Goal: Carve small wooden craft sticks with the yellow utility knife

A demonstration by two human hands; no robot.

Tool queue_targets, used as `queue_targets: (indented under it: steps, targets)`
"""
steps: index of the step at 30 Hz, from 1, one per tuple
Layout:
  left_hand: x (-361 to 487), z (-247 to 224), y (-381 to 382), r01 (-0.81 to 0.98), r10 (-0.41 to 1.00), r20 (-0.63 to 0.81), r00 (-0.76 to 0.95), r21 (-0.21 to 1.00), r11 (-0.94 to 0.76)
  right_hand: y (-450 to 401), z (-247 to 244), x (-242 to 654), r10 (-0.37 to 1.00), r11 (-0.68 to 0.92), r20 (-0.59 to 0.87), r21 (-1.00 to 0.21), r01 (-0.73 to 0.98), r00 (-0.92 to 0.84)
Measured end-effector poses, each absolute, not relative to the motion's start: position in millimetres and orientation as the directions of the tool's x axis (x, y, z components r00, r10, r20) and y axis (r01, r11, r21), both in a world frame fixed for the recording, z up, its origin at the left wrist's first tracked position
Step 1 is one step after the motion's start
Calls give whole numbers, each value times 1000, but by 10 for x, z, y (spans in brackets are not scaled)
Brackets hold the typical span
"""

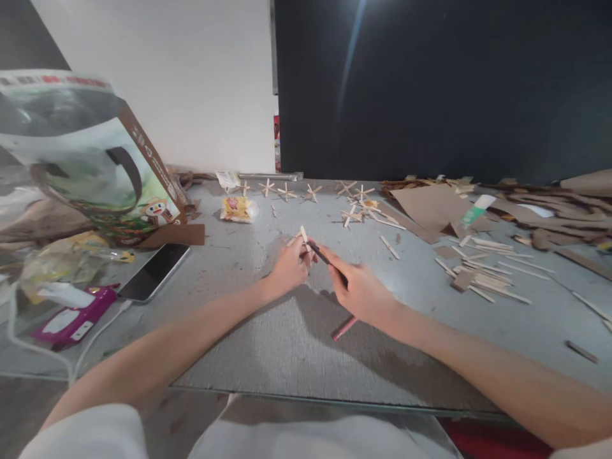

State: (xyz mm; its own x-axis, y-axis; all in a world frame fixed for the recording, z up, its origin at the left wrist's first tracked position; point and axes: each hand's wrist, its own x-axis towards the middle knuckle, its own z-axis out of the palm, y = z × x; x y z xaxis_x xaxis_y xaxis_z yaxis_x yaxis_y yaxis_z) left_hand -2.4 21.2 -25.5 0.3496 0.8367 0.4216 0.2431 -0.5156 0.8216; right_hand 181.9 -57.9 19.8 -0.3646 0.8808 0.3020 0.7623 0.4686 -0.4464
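My left hand (289, 264), near the middle of the table, pinches light wooden craft sticks (304, 236) that poke up past the fingertips. From the right, my right hand (361, 287) is closed round a slim dark tool (321, 252); whether it is a pen or a knife I cannot make out. The tool's far end meets the fingers and sticks of my left hand. Under my right hand a pinkish pencil-like stick (345, 327) lies partly hidden. Several star shapes of crossed sticks (286, 192) stand in a row farther back.
Loose wooden sticks (492, 274) and brown cardboard (428, 207) lie at the right, with a green-and-white glue stick (478, 211). A small yellow packet (238, 209) sits behind my hands. At the left are a phone (155, 273), a purple case (76, 319), a cable and a large bag (90, 166).
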Motion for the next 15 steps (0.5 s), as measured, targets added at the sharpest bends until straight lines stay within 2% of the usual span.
queue_targets:
  steps: [3,7,11,15]
  targets:
    - [-32,-255,212,281,841,422,340,807,-519,-601,150,1799,879,469,312,-439,766,-359]
    - [-67,-255,205,363,814,458,357,735,-573,-524,500,1863,919,393,223,-470,790,-325]
    - [-70,-270,198,345,783,461,419,717,-606,-455,772,1925,916,395,145,-490,777,-374]
    - [-49,-283,214,295,797,473,376,755,-586,-523,579,1862,912,408,201,-517,753,-357]
